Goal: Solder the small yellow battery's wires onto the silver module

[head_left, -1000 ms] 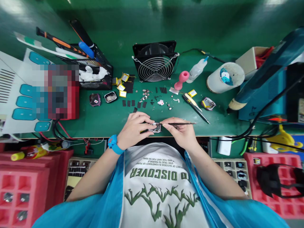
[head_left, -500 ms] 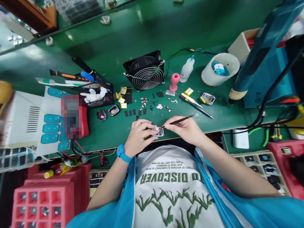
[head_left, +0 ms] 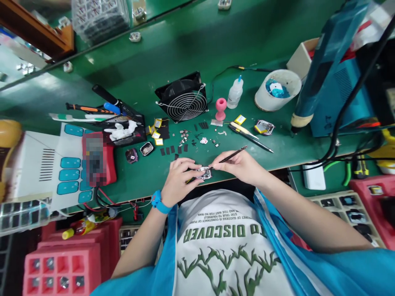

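My left hand (head_left: 180,179) is closed around a small open watch case (head_left: 203,173) at the near edge of the green bench (head_left: 265,160). A blue band sits on that wrist. My right hand (head_left: 242,166) pinches a thin black pointed tool (head_left: 233,155), whose tip rests on the case. Both hands meet just in front of my chest. Small black pads, screws and tiny parts (head_left: 188,137) lie scattered on the bench just beyond the hands.
Behind the parts stand a black fan (head_left: 182,98), a pink stand (head_left: 220,107), a squeeze bottle (head_left: 235,92) and a white cup (head_left: 277,94). A tool caddy (head_left: 123,123) and red meter (head_left: 97,158) sit left, blue equipment (head_left: 336,74) right. Red trays (head_left: 58,267) lie below left.
The view has swung up and to the left, showing more of the bench's far side. Both hands stay on the case; the tool's handle has tilted upward.
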